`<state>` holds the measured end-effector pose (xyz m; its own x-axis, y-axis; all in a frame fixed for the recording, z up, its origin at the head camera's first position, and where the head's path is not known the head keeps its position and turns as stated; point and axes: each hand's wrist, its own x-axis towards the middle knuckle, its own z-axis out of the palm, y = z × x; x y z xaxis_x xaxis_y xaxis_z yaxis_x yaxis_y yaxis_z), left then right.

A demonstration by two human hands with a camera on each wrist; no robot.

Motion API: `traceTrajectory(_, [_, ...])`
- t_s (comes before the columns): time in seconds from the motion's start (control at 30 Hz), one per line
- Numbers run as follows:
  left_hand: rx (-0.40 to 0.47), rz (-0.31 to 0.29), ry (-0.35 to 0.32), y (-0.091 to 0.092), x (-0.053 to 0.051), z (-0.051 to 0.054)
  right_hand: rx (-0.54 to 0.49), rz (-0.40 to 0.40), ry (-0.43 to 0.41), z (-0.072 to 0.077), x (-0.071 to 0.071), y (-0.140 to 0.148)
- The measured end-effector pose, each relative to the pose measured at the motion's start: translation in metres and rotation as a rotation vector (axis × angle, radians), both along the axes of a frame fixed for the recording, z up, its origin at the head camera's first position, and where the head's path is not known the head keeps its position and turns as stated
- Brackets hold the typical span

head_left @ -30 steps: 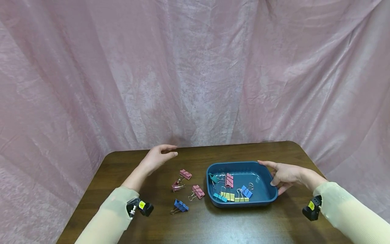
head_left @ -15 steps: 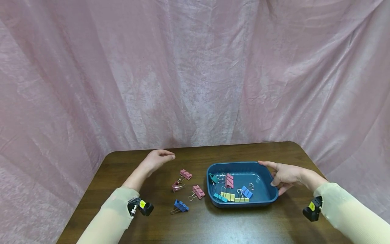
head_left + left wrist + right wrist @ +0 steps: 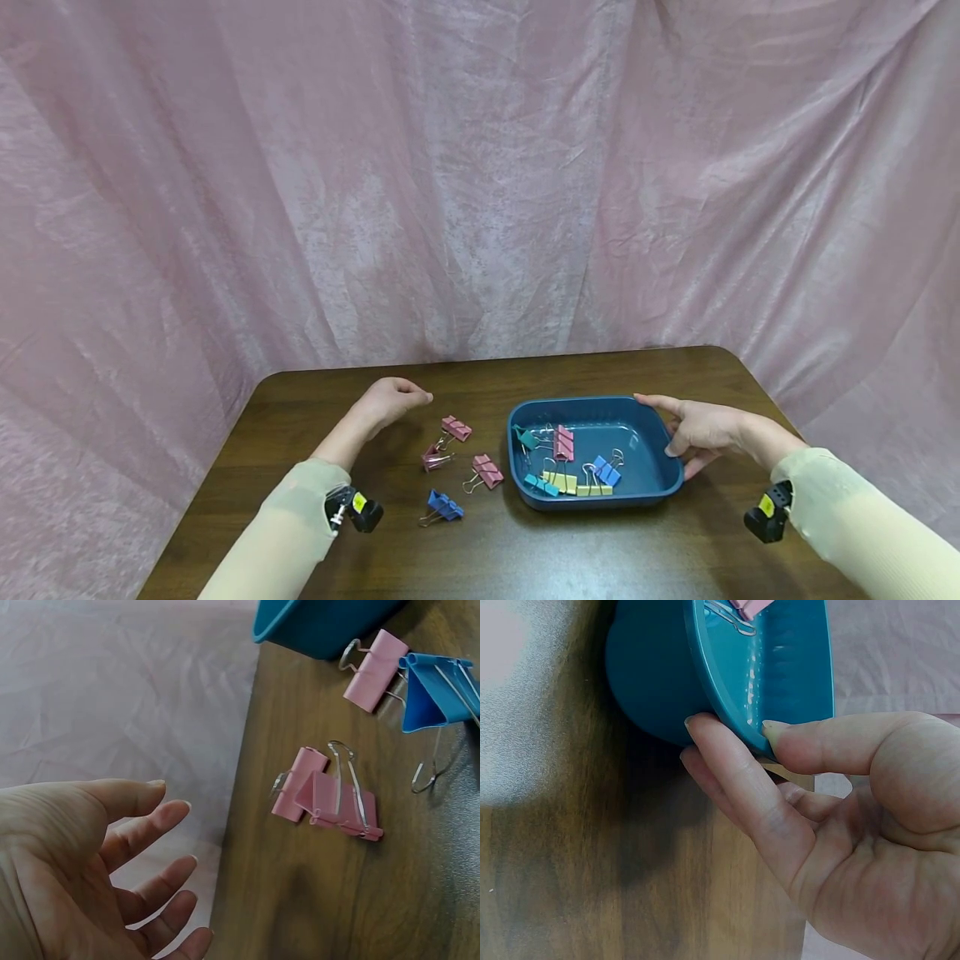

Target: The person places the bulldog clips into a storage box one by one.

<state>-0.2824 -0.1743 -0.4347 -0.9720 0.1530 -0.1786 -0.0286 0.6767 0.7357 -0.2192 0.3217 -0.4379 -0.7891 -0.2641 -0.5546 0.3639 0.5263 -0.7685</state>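
The left hand (image 3: 387,403) is lower than a second ago, nearer the pink binder clips (image 3: 457,428), fingers (image 3: 161,822) relaxed, holding nothing; the right hand (image 3: 705,427) still pinches the blue tray (image 3: 637,457).

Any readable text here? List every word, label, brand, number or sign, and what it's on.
None readable in any view.
Left wrist's yellow patch: too small to tell if it's printed.
Right wrist's yellow patch: same, unreadable.
Binder clips and blue tray: no lettering visible.

left fingers (image 3: 160,883) loosely bent; right fingers (image 3: 735,769) curled in a grip.
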Motion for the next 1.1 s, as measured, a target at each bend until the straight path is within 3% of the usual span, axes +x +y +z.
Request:
traceTrajectory(0.77, [-0.118, 0.013, -0.045, 0.01, 0.006, -0.031, 0.01, 0.004, 0.001, 0.002, 0.001, 0.0])
traceTrajectory(1.1, [-0.16, 0.022, -0.053, 0.015, 0.011, -0.034, 0.013, -0.012, -0.002, 0.001, 0.001, -0.001])
